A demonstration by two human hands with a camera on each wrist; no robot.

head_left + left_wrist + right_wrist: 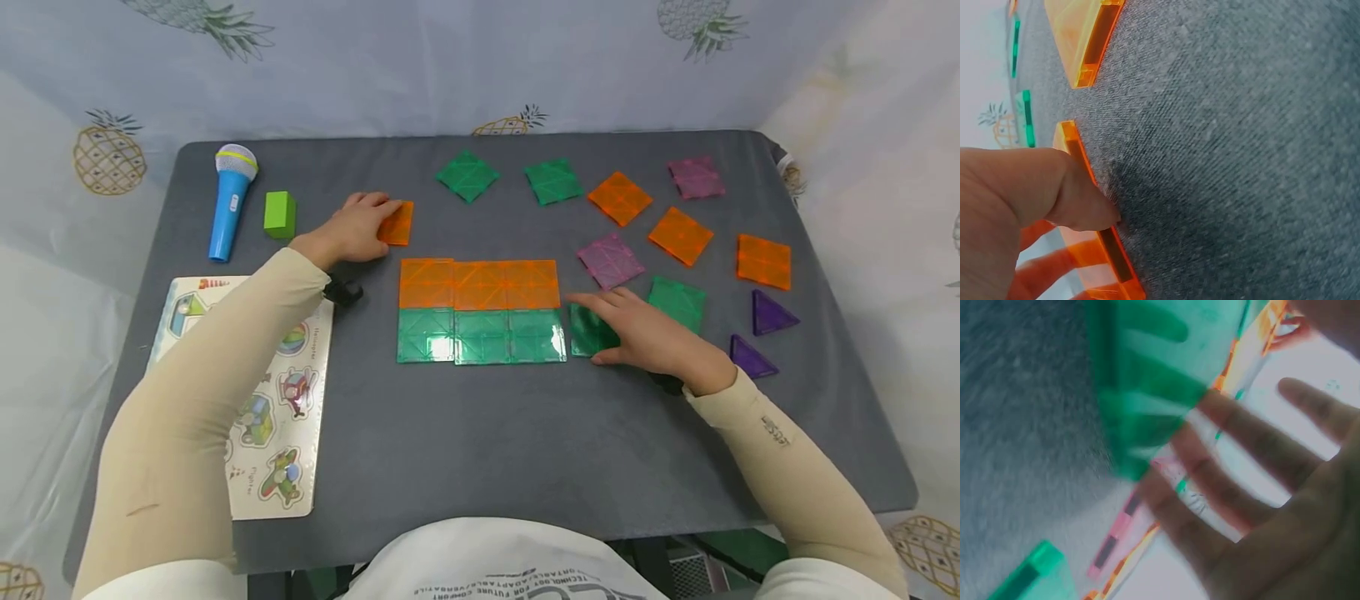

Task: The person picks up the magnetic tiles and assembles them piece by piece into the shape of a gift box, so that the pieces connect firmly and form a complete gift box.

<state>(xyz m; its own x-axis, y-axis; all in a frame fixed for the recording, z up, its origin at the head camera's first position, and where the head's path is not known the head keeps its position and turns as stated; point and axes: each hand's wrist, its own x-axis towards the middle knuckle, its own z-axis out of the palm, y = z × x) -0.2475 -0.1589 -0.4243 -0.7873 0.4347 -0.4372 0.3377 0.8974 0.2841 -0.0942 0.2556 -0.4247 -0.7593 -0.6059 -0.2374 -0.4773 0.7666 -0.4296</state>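
In the head view my left hand (358, 227) holds an orange magnetic tile (400, 223) above the left end of the tile block. The left wrist view shows the thumb on this tile's edge (1124, 262), with fingers visible through the clear plastic. My right hand (637, 333) has its fairly straight fingers on a green magnetic tile (588, 332), which it partly covers. That tile is just right of the block's green row (482, 337), which lies below an orange row (480, 285). The right wrist view of the green tile (1166, 375) is blurred.
Loose green tiles (467, 176), orange tiles (620, 198), purple-pink tiles (611, 261) and purple triangles (772, 313) lie behind and right of the block. At left are a blue toy microphone (228, 204), a green block (280, 215) and a picture puzzle board (318, 392).
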